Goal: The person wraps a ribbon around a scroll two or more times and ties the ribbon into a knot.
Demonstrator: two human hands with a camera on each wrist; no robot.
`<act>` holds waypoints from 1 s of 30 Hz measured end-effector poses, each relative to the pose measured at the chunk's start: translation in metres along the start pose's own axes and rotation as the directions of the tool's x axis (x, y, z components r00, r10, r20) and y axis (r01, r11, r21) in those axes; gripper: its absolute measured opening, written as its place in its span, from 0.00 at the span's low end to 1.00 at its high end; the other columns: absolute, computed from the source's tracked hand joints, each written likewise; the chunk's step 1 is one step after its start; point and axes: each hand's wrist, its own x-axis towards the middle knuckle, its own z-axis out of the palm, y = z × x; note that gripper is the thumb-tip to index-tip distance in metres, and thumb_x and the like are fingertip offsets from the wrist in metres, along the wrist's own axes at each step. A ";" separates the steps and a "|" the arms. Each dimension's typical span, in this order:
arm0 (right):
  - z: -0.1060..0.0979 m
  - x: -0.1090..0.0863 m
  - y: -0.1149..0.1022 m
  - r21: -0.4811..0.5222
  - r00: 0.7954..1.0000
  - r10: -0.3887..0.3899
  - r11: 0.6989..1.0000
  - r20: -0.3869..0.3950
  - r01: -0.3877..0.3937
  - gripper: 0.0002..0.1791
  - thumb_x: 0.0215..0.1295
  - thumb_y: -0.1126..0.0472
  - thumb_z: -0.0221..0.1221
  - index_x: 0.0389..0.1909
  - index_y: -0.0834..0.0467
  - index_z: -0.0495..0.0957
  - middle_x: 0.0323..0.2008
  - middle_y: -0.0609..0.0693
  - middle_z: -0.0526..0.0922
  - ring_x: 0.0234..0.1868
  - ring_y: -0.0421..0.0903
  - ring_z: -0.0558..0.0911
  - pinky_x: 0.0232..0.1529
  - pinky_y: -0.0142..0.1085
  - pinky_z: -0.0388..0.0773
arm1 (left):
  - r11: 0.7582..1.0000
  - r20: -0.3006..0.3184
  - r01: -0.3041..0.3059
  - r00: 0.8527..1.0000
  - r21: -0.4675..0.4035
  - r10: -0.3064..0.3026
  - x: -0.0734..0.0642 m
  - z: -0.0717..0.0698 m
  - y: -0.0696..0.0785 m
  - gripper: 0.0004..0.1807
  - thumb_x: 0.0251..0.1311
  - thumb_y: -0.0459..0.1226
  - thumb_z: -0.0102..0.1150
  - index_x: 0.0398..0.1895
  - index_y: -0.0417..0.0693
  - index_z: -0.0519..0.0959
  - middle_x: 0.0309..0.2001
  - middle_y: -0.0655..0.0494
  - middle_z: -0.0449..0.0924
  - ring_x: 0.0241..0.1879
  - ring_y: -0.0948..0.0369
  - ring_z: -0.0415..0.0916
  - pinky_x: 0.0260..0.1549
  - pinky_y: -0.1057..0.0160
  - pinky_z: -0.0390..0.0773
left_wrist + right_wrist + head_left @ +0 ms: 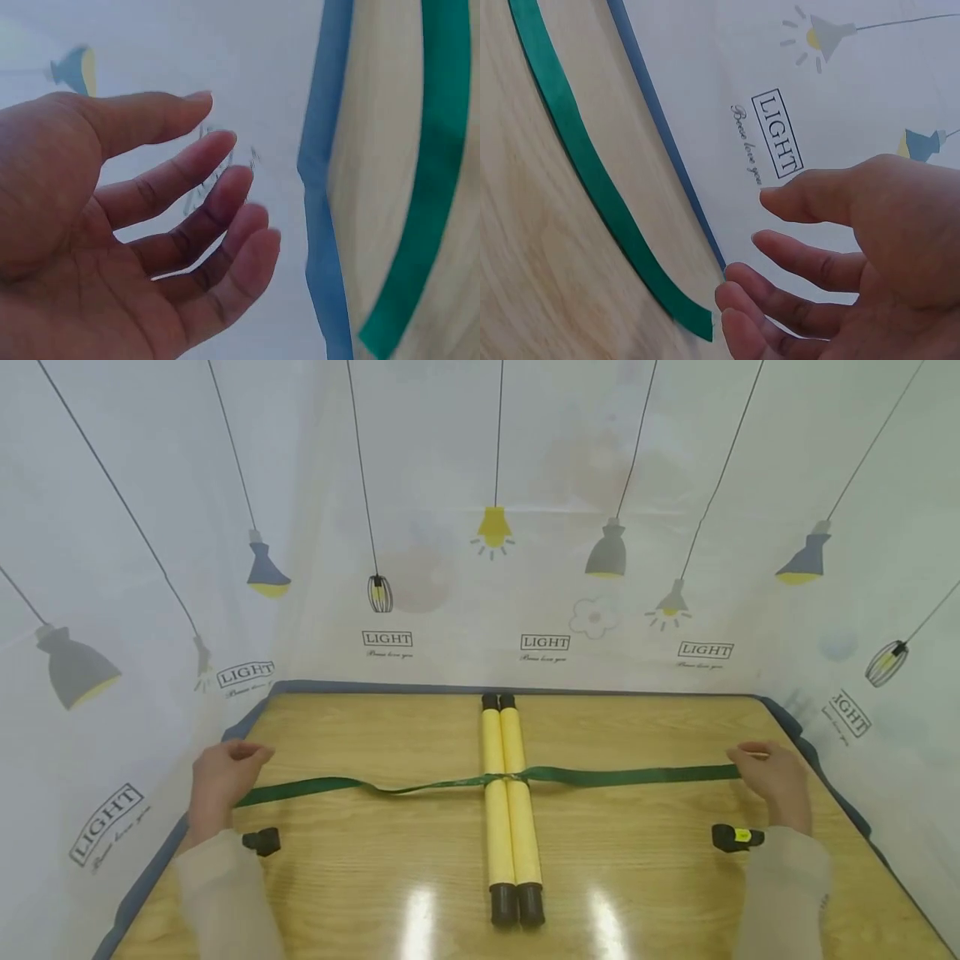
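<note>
The left hand [220,779] and right hand [774,779] hold nothing, fingers softly bent, near the ends of a green ribbon [630,776]. It crosses two yellow sticks [501,839] on the tabletop [375,735].

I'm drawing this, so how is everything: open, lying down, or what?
Left hand: open, fingers loosely bent, holding nothing
Right hand: open, fingers loosely bent, holding nothing
Ribbon: spread out to both sides, looks knotted at the sticks, ends loose
Sticks: lying side by side
</note>
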 end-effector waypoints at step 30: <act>0.028 0.004 -0.016 -0.312 0.996 0.036 0.950 0.076 -0.010 0.44 0.72 0.31 0.49 0.43 0.76 0.77 0.31 0.66 0.79 0.30 0.54 0.77 0.27 0.42 0.74 | 0.918 0.367 -0.396 0.858 0.026 0.360 -0.033 0.165 0.115 0.14 0.68 0.47 0.65 0.46 0.49 0.88 0.42 0.52 0.86 0.30 0.59 0.76 0.29 0.61 0.75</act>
